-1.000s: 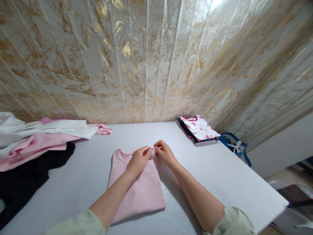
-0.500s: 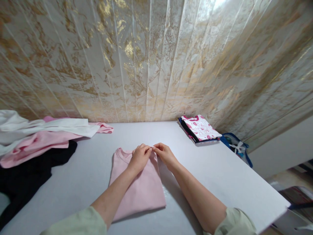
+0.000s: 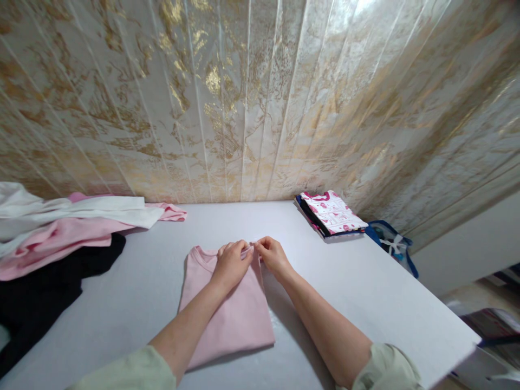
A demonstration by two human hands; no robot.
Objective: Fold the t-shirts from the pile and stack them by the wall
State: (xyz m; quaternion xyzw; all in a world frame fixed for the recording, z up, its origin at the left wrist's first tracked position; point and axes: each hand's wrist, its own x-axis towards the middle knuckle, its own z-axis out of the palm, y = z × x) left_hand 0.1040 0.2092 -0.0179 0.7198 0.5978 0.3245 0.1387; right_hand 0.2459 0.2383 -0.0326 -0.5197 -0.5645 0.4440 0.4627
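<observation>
A pink T-shirt (image 3: 239,319), folded into a neat rectangle, lies flat on the white table with its neckline at the far side. My left hand (image 3: 233,264) rests across its upper part, fingers closed on the cloth by the far right corner. My right hand (image 3: 273,255) pinches that same corner from the right, thumb and forefinger together. Both sets of fingertips nearly meet there. The left hand and forearm hide part of the neckline and the shirt's middle.
Loose white garments (image 3: 101,208), pink garments (image 3: 77,235) and black garments (image 3: 49,292) are heaped at the left. A stack of folded clothes (image 3: 333,213) sits at the back right. Beyond the right table edge (image 3: 442,306) is a blue-trimmed bag (image 3: 392,244). A gold-patterned curtain (image 3: 244,108) hangs behind.
The left fingers have shifted slightly on the corner of the T-shirt, and a bit of its folded edge now shows between them. The right hand has barely moved.
</observation>
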